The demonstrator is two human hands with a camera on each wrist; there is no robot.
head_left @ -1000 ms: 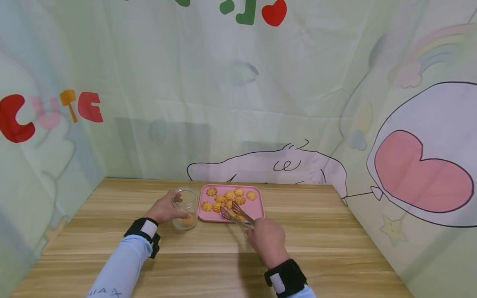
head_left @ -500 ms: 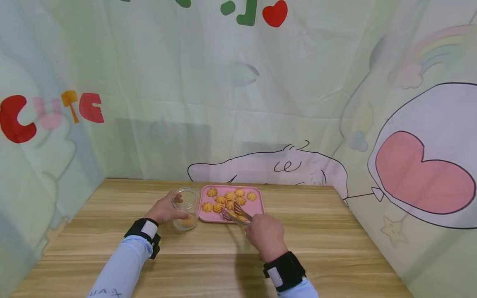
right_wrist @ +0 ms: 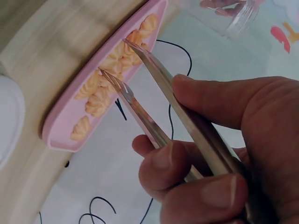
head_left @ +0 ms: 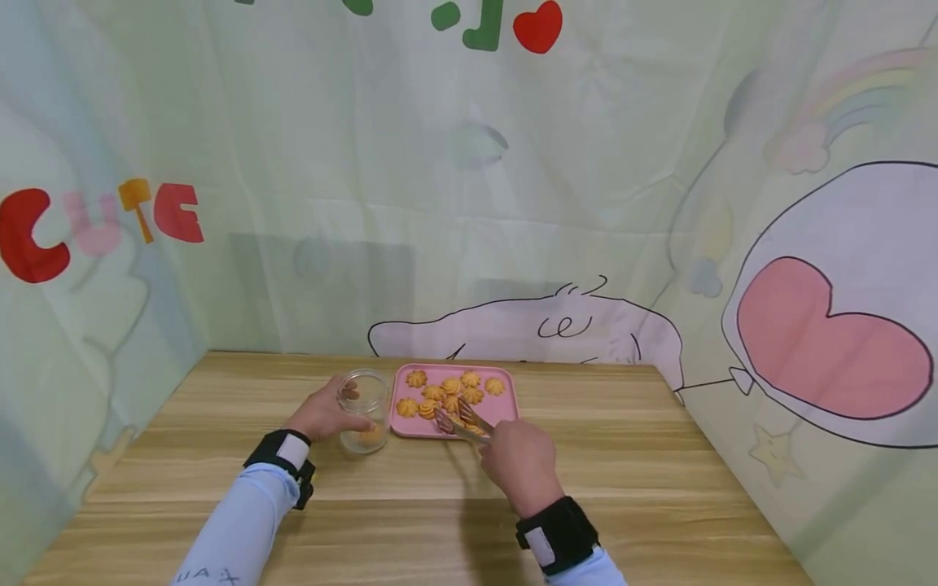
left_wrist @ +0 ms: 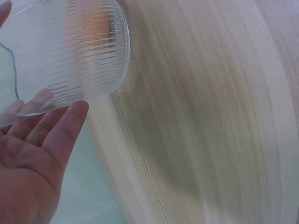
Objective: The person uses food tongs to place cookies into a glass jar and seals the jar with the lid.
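The right hand [head_left: 522, 465] grips tongs [right_wrist: 196, 135], long axis slanting forward-left, parted tips pointing at cookies [head_left: 450, 386] on the pink tray [head_left: 501, 407]. Just left of it, the left hand [head_left: 326, 411] holds an upright glass jar [head_left: 377, 404].

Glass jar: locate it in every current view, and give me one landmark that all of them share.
Head: the glass jar is left of centre, below mid-height, beside the left end of the pink tray.
Left wrist: upper left corner, cut off by the picture's edge.
Right wrist: top edge, right of centre, only partly in the picture.
Shared landmark: the wooden table, which shows in all three.
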